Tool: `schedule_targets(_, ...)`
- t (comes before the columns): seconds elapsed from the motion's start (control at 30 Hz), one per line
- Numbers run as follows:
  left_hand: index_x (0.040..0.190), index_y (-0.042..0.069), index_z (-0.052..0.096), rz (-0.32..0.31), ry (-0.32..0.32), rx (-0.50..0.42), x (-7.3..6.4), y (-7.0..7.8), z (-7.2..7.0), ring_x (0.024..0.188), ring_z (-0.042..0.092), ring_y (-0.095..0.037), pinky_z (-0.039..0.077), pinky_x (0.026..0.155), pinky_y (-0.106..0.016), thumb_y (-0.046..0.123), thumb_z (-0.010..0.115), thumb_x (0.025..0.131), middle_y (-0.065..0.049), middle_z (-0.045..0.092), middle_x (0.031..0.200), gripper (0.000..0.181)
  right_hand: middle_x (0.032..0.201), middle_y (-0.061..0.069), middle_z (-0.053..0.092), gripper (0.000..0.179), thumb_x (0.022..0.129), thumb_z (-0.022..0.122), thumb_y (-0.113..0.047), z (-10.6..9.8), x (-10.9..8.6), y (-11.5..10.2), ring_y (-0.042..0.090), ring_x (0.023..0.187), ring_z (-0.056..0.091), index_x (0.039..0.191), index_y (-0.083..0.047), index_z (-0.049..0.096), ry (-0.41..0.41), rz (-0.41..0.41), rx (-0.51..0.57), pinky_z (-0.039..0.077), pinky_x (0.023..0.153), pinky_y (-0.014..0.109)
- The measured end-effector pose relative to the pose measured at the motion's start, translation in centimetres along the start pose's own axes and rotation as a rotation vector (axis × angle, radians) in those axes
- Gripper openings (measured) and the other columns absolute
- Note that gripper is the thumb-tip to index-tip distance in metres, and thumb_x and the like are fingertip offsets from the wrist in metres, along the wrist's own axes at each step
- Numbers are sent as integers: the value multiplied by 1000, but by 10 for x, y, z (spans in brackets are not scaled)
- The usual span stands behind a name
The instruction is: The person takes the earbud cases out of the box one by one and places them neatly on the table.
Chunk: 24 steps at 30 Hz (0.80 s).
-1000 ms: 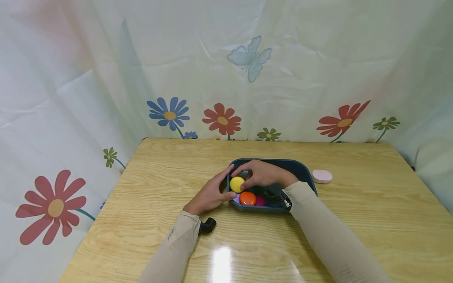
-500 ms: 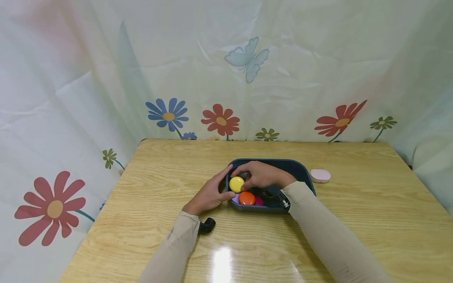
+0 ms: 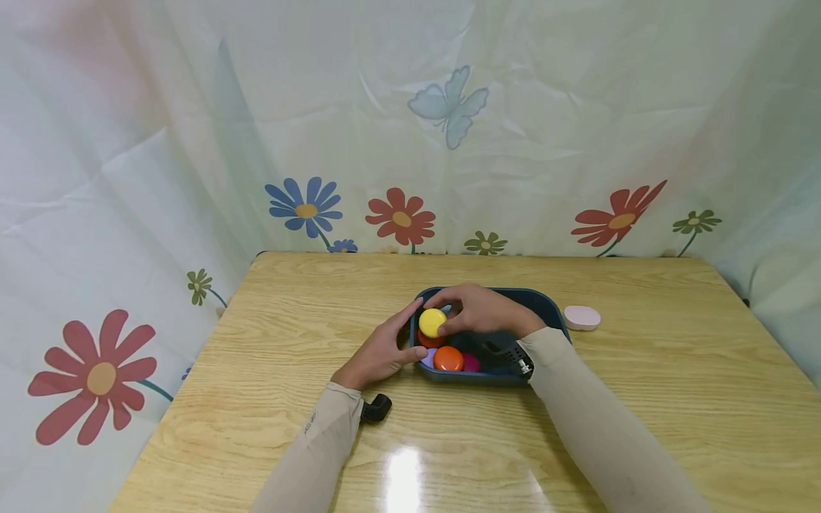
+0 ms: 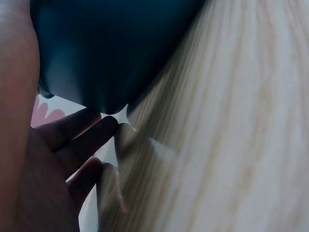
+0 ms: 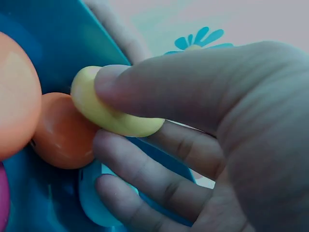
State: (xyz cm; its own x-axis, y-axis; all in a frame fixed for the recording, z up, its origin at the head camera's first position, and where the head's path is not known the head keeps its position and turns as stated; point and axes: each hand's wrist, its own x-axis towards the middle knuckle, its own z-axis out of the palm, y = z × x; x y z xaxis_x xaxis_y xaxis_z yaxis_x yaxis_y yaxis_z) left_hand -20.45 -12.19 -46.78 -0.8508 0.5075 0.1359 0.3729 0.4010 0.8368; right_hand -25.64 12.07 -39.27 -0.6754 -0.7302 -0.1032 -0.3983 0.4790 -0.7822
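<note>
My right hand pinches a yellow, round, flattish case between thumb and fingers, over the left end of a dark blue bin. In the right wrist view the yellow case is tilted, with the thumb across its face. Under it in the bin shows a red-orange round piece. Nearer me lie an orange round piece, a magenta one and a lilac one. My left hand holds the bin's left end, thumb at the near rim and fingers along the outside.
A pale pink oval case lies on the wooden table right of the bin. A light blue piece shows inside the bin in the right wrist view. A flower-printed curtain hangs behind the table.
My right hand has raised the yellow case slightly up and to the right, uncovering the red-orange piece below. The left hand and the bin stay put.
</note>
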Motion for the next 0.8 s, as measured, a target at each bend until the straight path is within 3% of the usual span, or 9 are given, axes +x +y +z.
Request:
schedule_targets(0.33,159,42,17,-25,4,13,0,1,0,148,24,-14,22,119,-45,86,51,76,13,24,162,100,111,5,66,44,90,77,-23,-8,-9,2,21,86,65,129,-6,65,57,-18,17,55,80,35)
schedule_targets(0.8,159,42,19,-13,19,32,0,-2,2,148,24,-16,22,119,-47,85,51,78,10,24,162,98,125,12,64,55,91,75,-22,-16,-29,0,22,98,68,139,-2,58,175,0,107,56,85,34)
